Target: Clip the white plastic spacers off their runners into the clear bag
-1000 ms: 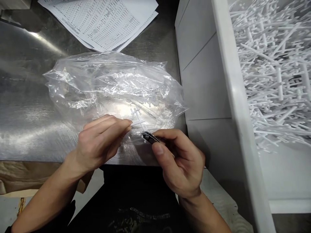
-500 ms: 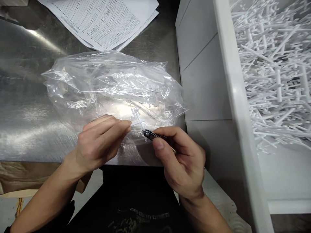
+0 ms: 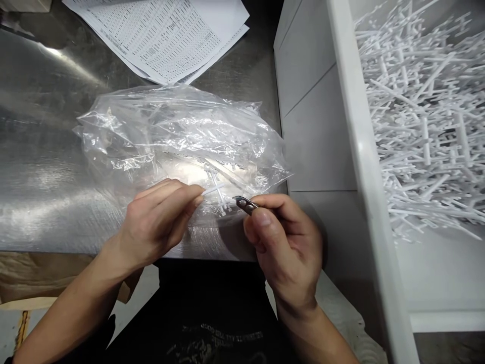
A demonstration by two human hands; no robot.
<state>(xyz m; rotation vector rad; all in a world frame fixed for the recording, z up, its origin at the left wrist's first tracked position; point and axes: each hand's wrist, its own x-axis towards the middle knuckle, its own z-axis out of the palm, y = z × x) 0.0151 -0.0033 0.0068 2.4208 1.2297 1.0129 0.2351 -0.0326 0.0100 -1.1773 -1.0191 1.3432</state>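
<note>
Metal table; right hand holds clippers, apparently.

The bench looks like shiny metal, the bag glossy plastic, the clipper polished metal, the branched piece matt plastic.

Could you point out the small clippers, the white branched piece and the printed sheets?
Small clippers (image 3: 245, 204), head view: on their metal body.
White branched piece (image 3: 216, 188), head view: where its bars cross.
Printed sheets (image 3: 162, 38), head view: middle of the top page.
</note>
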